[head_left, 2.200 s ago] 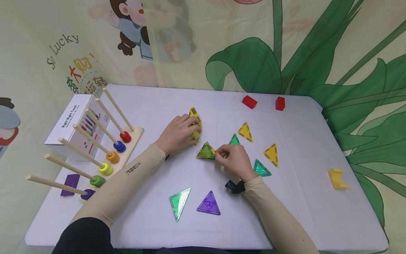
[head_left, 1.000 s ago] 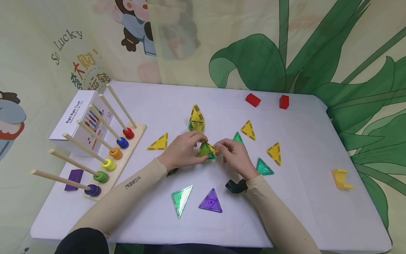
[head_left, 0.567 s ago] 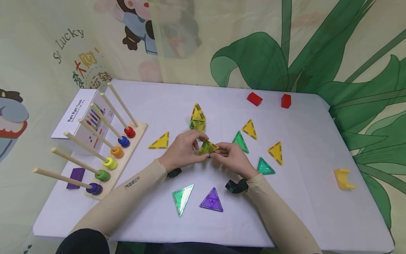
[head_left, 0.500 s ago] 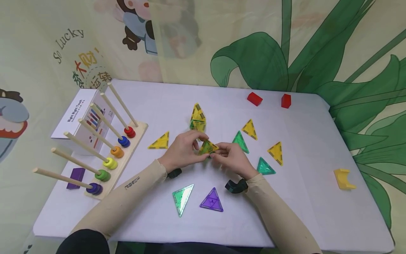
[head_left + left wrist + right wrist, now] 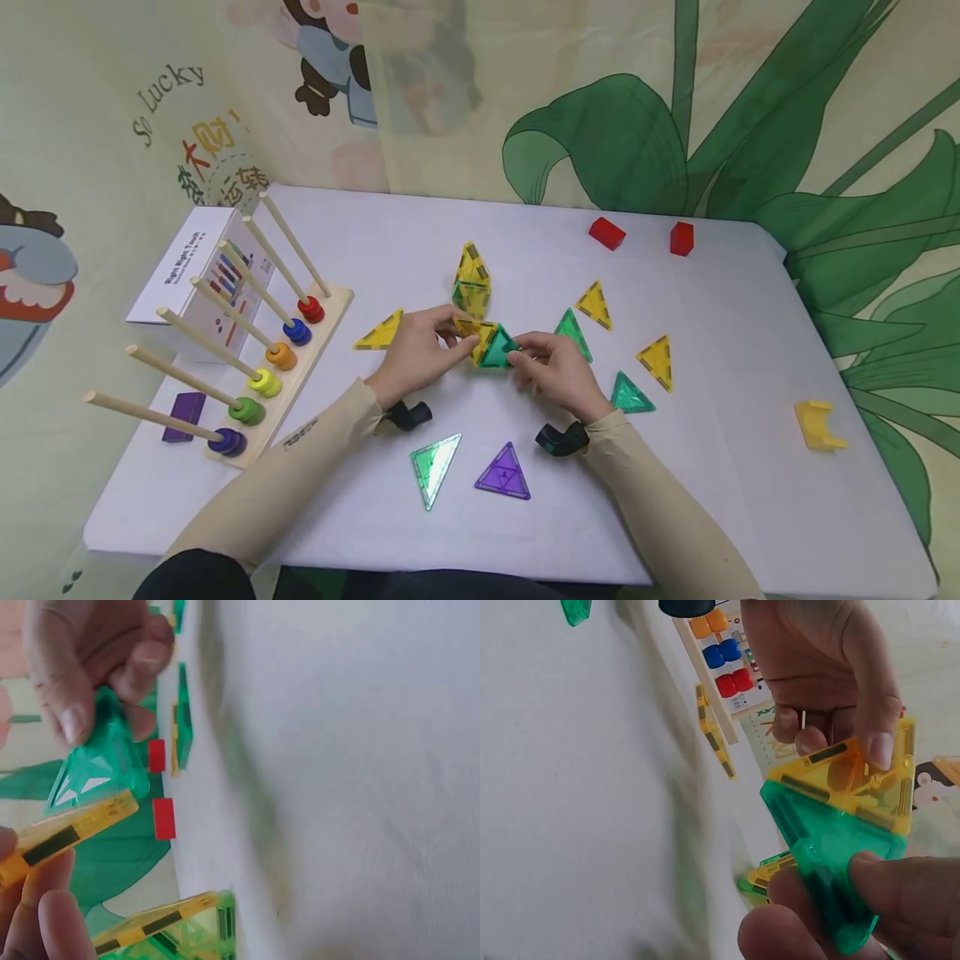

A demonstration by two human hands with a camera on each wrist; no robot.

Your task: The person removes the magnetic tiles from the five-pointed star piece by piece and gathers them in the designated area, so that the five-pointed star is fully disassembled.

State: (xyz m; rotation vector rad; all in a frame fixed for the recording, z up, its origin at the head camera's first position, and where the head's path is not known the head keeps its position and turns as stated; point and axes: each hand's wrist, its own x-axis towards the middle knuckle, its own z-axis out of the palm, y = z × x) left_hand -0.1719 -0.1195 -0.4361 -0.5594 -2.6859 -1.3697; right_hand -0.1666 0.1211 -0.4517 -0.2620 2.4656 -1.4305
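My left hand (image 5: 420, 350) pinches a yellow triangular magnetic tile (image 5: 855, 776) between thumb and fingers. With thumb and fingertips, my right hand (image 5: 558, 375) grips a green triangular magnetic tile (image 5: 497, 350). The two tiles meet along an edge, tilted to each other and held above the table. Just behind them stands a yellow and green shape (image 5: 472, 279) built of triangular tiles. A loose yellow tile (image 5: 379, 331) lies left of my left hand. Right of my right hand lie two green tiles, one near (image 5: 632, 393) and one farther back (image 5: 573, 333).
Two more yellow tiles (image 5: 595, 305) lie at the right. In front are a pale green tile (image 5: 435, 468) and a purple tile (image 5: 504, 473). A wooden peg rack with coloured rings (image 5: 341, 302) and a white box (image 5: 183, 267) stand left. Red blocks (image 5: 607, 233) lie at the back.
My left hand came from the built shape to the yellow and green tiles at my right hand. The two tiles, earlier overlapping, now spread side by side, green to the right.
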